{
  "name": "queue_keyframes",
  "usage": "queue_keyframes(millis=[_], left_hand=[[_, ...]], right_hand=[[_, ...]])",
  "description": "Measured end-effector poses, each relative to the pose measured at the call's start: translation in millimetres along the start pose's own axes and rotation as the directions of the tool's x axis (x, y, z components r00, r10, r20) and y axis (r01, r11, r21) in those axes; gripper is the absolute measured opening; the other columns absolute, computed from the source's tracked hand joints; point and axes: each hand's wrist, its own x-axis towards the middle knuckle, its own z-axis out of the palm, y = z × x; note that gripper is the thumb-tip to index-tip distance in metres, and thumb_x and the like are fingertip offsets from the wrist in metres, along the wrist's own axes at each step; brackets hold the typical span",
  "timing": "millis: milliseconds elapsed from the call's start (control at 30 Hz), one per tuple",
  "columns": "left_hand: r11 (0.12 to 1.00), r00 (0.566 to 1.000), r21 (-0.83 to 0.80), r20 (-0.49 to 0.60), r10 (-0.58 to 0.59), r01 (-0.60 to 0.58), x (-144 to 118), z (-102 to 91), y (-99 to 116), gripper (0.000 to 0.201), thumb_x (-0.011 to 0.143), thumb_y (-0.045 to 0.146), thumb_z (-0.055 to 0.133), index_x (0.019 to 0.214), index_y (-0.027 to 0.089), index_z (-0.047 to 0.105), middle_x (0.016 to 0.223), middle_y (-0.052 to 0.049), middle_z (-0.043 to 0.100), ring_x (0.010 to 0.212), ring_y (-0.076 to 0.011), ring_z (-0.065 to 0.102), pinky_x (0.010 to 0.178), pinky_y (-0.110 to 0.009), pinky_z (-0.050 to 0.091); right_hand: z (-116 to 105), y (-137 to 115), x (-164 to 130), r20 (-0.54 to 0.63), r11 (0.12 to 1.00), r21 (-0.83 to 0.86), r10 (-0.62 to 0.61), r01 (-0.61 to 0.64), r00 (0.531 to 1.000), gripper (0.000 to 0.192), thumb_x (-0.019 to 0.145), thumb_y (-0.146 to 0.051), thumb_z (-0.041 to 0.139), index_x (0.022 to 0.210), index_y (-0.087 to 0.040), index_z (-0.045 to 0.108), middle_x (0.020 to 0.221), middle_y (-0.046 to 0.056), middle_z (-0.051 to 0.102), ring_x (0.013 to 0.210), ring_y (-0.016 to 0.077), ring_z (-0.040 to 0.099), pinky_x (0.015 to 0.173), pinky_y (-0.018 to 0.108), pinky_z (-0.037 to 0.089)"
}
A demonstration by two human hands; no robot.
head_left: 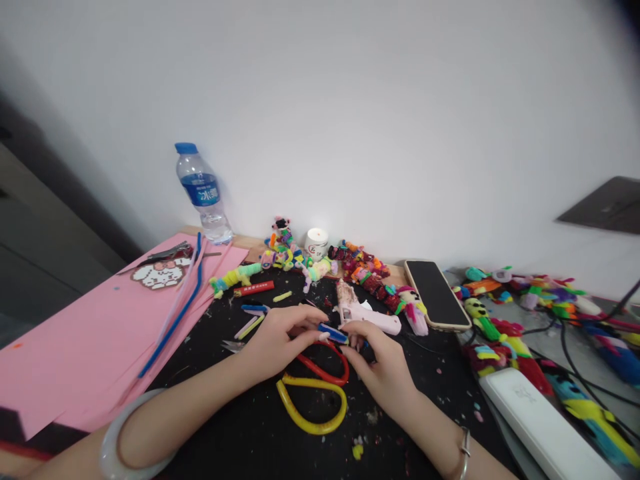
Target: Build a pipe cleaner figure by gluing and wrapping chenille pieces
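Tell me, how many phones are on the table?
1. The phone lies face up with a dark screen, right of the pink glue gun and beyond the right hand. Others could be hidden under the toys at right.

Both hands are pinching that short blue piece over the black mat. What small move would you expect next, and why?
Probably a further wrap or twist of the blue piece: the left hand and right hand pinch its two ends between fingertips, just above the red loop and yellow loop, with the glue gun lying untouched behind.
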Motion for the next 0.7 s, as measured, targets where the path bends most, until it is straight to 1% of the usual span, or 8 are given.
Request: queue_keyframes(millis=[100, 200, 333, 433, 533, 600, 700], left_hand=[[0.999, 1.000, -0.050, 0.018, -0.002, 0.003, -0.4, 0.1, -0.8, 0.024, 0.077, 0.017, 0.062, 0.101, 0.017, 0.062, 0.090, -0.004, 0.070, 0.078, -0.0143, 0.067, 0.067, -0.022, 0.055], [0.996, 1.000, -0.094, 0.026, 0.002, 0.000, -0.9, 0.1, -1.9, 0.031, 0.076, 0.016, 0.062, 0.106, 0.018, 0.060, 0.094, -0.004, 0.070, 0.080, -0.0145, 0.067, 0.072, -0.024, 0.056], [0.997, 1.000, -0.066, 0.002, 0.029, -0.029, -0.3, -0.8, -1.7, 0.023, 0.077, 0.016, 0.061, 0.100, 0.017, 0.062, 0.095, -0.004, 0.067, 0.082, -0.0139, 0.066, 0.074, -0.024, 0.055], [0.997, 0.997, 0.003, 0.001, 0.076, -0.076, 0.7, -2.2, 0.0, 0.015, 0.078, 0.016, 0.060, 0.092, 0.017, 0.064, 0.090, -0.004, 0.066, 0.081, -0.0133, 0.064, 0.072, -0.022, 0.053], [0.995, 0.996, 0.049, 0.012, 0.092, -0.093, 0.6, -2.6, 0.5, 0.013, 0.079, 0.016, 0.060, 0.090, 0.017, 0.064, 0.085, -0.003, 0.065, 0.077, -0.0128, 0.062, 0.070, -0.022, 0.053], [0.996, 0.997, 0.036, 0.020, 0.077, -0.078, 0.0, -2.1, -0.3, 0.013, 0.079, 0.017, 0.060, 0.091, 0.017, 0.064, 0.085, -0.003, 0.065, 0.075, -0.0125, 0.062, 0.068, -0.022, 0.053], [0.998, 0.999, -0.045, 0.017, 0.042, -0.041, -0.3, -0.7, -2.3, 0.016, 0.078, 0.018, 0.061, 0.094, 0.016, 0.062, 0.090, -0.004, 0.065, 0.079, -0.0134, 0.064, 0.072, -0.024, 0.054]], right_hand=[[-0.5, -1.4, 0.0, -0.006, 1.000, -0.009, 0.004, -0.004, 1.000, 0.017, 0.084, -0.014, 0.051, 0.097, -0.022, 0.057, 0.082, 0.001, 0.062, 0.070, 0.0149, 0.059, 0.065, 0.026, 0.049], [-0.5, -1.5, -0.1, -0.022, 1.000, -0.017, 0.017, -0.018, 1.000, 0.016, 0.085, -0.014, 0.051, 0.097, -0.022, 0.057, 0.082, 0.001, 0.063, 0.070, 0.0155, 0.060, 0.065, 0.026, 0.049], [0.4, -0.5, 0.2, -0.010, 1.000, -0.007, 0.007, -0.007, 1.000, 0.015, 0.085, -0.015, 0.051, 0.096, -0.022, 0.057, 0.083, 0.002, 0.063, 0.069, 0.0152, 0.059, 0.064, 0.027, 0.049], [0.3, -0.3, 0.9, -0.007, 1.000, -0.005, 0.009, -0.009, 1.000, 0.016, 0.083, -0.015, 0.053, 0.097, -0.022, 0.057, 0.081, 0.001, 0.062, 0.067, 0.0148, 0.057, 0.062, 0.026, 0.048], [-1.0, -1.2, 1.9, -0.016, 1.000, -0.004, -0.005, 0.005, 1.000, 0.017, 0.082, -0.015, 0.055, 0.098, -0.021, 0.056, 0.082, 0.002, 0.062, 0.068, 0.0147, 0.057, 0.063, 0.026, 0.049], [-1.9, -2.3, 2.5, -0.006, 0.999, 0.003, -0.042, 0.042, 0.999, 0.015, 0.083, -0.014, 0.055, 0.096, -0.021, 0.057, 0.086, 0.002, 0.063, 0.071, 0.0147, 0.058, 0.065, 0.026, 0.049], [-2.6, -3.4, 3.2, -0.010, 0.998, 0.011, -0.063, 0.063, 0.998, 0.013, 0.084, -0.014, 0.053, 0.094, -0.021, 0.058, 0.088, 0.003, 0.065, 0.073, 0.0149, 0.059, 0.067, 0.026, 0.050]])
